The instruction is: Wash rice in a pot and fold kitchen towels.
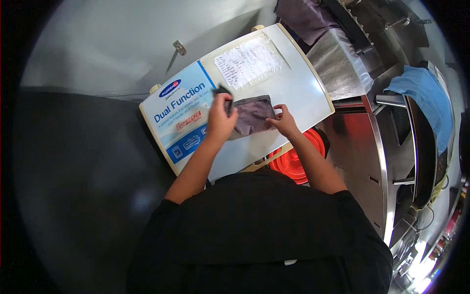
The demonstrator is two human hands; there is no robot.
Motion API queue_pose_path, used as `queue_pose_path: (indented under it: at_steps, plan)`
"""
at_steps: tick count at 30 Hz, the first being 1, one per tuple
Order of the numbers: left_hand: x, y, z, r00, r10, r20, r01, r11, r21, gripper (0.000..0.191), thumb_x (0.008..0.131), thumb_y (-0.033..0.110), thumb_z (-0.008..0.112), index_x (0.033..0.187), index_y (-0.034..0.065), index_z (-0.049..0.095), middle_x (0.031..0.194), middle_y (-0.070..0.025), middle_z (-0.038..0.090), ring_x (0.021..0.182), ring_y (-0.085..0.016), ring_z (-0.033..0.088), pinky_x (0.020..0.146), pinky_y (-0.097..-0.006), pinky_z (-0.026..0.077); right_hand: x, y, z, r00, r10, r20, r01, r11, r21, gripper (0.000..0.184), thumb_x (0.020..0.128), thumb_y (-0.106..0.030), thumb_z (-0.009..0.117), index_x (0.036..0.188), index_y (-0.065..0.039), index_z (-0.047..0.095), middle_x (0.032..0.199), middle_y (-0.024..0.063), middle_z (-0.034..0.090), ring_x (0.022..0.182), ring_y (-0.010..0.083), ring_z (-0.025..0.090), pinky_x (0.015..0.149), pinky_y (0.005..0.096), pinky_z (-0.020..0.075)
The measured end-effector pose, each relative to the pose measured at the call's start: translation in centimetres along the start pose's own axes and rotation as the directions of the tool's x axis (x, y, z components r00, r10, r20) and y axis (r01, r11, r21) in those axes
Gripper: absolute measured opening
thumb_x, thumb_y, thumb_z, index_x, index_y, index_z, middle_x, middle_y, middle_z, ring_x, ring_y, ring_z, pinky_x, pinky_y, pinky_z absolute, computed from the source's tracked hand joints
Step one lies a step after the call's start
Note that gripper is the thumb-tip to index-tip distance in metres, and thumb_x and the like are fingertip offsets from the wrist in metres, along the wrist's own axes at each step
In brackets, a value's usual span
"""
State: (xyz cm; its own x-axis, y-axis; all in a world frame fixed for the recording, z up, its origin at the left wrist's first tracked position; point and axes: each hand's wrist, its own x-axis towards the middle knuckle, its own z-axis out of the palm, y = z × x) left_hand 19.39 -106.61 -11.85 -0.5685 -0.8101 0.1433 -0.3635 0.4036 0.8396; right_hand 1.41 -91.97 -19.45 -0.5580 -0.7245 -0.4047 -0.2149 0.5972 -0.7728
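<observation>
On the white lid of a Fujidenzo chest freezer (293, 88) lies a grey-purple cloth (253, 115), spread out with some creases. My left hand (221, 119) grips a small black object (224, 96) just beyond the cloth's left edge; blur hides what exactly it is. At the cloth's right edge, my right hand (284, 121) has thumb and fingers curved apart, with the thumb side touching the cloth; whether it pinches the fabric cannot be made out.
A handwritten sheet (248, 62) under clear plastic is fixed to the lid. Below the freezer's near edge is a red round lid (299, 158). Stainless steel cabinets (356, 147) stand to the right, with a blue cloth (426, 95) draped over equipment. A wall rises beyond.
</observation>
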Motion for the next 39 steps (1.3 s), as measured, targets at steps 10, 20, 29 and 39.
queue_pose_path:
  at_steps: [10, 20, 29, 39]
  plan:
    - [-4.7, -1.5, 8.0, 0.917, 0.094, 0.389, -0.07, 0.995, -0.075, 0.049, 0.068, 0.007, 0.066, 0.111, 0.0023, 0.045, 0.1, -0.0147, 0.054, 0.089, -0.033, 0.054, 0.079, -0.0385, 0.044, -0.2, 2.4, 0.4, 0.999, -0.029, 0.039, 0.015, 0.951, 0.308, 0.031, 0.085, -0.012, 0.055, 0.114, -0.006, 0.051, 0.077, 0.0109, 0.061, 0.064, 0.0189, 0.058, 0.061, 0.0299, 0.0472]
    - [-5.7, -4.7, 6.5, 0.947, 0.284, 0.152, -0.306, 0.939, 0.156, 0.021, 0.07, 0.016, 0.068, 0.091, 0.0137, 0.066, 0.095, -0.0049, 0.058, 0.097, -0.027, 0.051, 0.086, -0.0403, 0.036, -4.1, -1.4, -1.1, 0.766, -0.628, 0.137, 0.635, 0.707, -0.31, 0.041, 0.071, -0.007, 0.062, 0.111, -0.011, 0.054, 0.107, 0.0113, 0.051, 0.101, 0.0282, 0.049, 0.088, 0.0385, 0.0396]
    - [-5.7, -3.4, 5.5, 0.8, 0.418, 0.43, -0.527, 0.832, 0.173, 0.034, 0.071, 0.019, 0.068, 0.104, 0.0131, 0.063, 0.119, -0.0065, 0.053, 0.117, -0.029, 0.043, 0.097, -0.0404, 0.034, -4.1, 1.1, -1.6, 0.601, -0.761, 0.244, 0.704, 0.36, -0.612, 0.034, 0.068, -0.014, 0.064, 0.102, -0.015, 0.055, 0.11, 0.0021, 0.054, 0.106, 0.0242, 0.048, 0.085, 0.0388, 0.038]
    - [-5.4, -6.2, 3.1, 0.752, 0.532, 0.39, -0.633, 0.748, 0.199, 0.027, 0.07, 0.015, 0.068, 0.097, 0.0113, 0.064, 0.101, -0.0063, 0.061, 0.103, -0.025, 0.053, 0.087, -0.0378, 0.042, -3.6, 2.5, -0.9, 0.71, -0.657, 0.253, 0.647, 0.466, -0.604, 0.031, 0.073, -0.013, 0.061, 0.103, -0.012, 0.054, 0.116, 0.0019, 0.054, 0.106, 0.0224, 0.05, 0.085, 0.0379, 0.0382]
